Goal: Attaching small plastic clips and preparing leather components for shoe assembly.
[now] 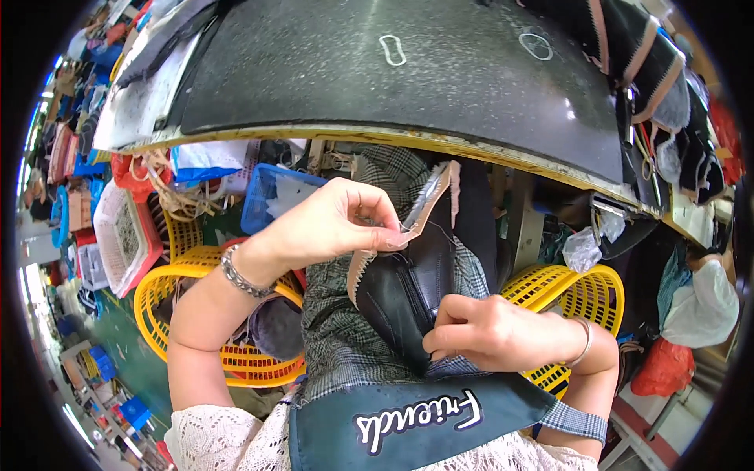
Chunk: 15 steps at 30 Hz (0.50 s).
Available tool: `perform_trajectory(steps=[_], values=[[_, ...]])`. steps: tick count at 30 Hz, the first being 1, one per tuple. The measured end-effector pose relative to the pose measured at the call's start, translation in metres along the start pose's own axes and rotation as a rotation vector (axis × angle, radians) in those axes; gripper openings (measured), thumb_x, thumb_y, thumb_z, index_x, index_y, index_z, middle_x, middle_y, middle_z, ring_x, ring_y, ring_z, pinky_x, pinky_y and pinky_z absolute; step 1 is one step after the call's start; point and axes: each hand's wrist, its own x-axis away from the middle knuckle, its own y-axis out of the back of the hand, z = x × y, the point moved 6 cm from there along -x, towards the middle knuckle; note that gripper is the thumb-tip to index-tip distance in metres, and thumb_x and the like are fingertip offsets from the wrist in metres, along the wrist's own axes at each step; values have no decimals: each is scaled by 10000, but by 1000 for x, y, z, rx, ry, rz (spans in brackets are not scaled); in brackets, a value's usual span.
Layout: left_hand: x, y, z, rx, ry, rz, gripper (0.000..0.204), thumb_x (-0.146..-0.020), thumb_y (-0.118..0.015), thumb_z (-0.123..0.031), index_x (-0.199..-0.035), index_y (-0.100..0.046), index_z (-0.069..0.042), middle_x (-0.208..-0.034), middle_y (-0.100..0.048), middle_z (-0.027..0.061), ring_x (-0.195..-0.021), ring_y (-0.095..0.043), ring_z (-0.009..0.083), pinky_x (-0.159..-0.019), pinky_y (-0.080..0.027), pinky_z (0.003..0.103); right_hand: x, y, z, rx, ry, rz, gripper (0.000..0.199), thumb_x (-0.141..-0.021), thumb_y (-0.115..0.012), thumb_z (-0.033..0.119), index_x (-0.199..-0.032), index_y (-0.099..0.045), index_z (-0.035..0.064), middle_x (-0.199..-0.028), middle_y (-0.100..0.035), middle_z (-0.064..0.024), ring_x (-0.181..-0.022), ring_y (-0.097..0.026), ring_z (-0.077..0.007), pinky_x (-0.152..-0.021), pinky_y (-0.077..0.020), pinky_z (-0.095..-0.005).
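A black leather boot upper [389,298] with a zipper down its middle lies across my lap. A tan zigzag-cut edge strip [360,273] runs along its far left side, and grey fuzzy lining [429,193] shows at the far end. My left hand [345,220] is closed, thumb and fingers pinching the tan edge at the top of the upper. At the near end, my right hand [491,331] is closed on the black leather beside the zipper; its fingertips are partly hidden. A thin thread seems to stand off near my left fingers.
A worktable [377,86] with a dark top spans the far side, its wooden front edge just beyond my hands. More black uppers [640,55] lie at its right end. Yellow plastic baskets [169,286] stand on both sides of me, and a blue basket [263,200] sits under the table.
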Motion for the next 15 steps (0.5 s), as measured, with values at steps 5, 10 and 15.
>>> perform_trajectory(steps=[5, 10, 15], values=[[17, -2, 21, 88, -65, -269, 45, -880, -652, -29, -888, -665, 13, -798, -673, 12, -725, -600, 39, -640, -480, 181, -38, 7, -26, 395, 223, -182, 213, -649, -663, 51, -827, -546, 33, -838, -507, -120, -813, -584, -300, -633, -491, -390], [24, 3, 11, 198, -92, -374, 92, -871, -645, 23, -963, -636, 16, -834, -666, 17, -739, -605, 45, -647, -497, 184, -58, 27, -22, 636, 301, -445, 227, -648, -681, 99, -841, -564, 80, -1120, -562, -141, -1071, -542, -350, -932, -458, -458], [31, 7, 26, 153, -119, -392, 158, -812, -693, 43, -958, -649, 4, -902, -657, 56, -756, -625, 92, -660, -527, 231, -71, 31, -30, 661, 258, -184, 219, -675, -651, 112, -870, -553, 109, -1106, -561, -138, -1064, -547, -342, -1026, -408, -473]])
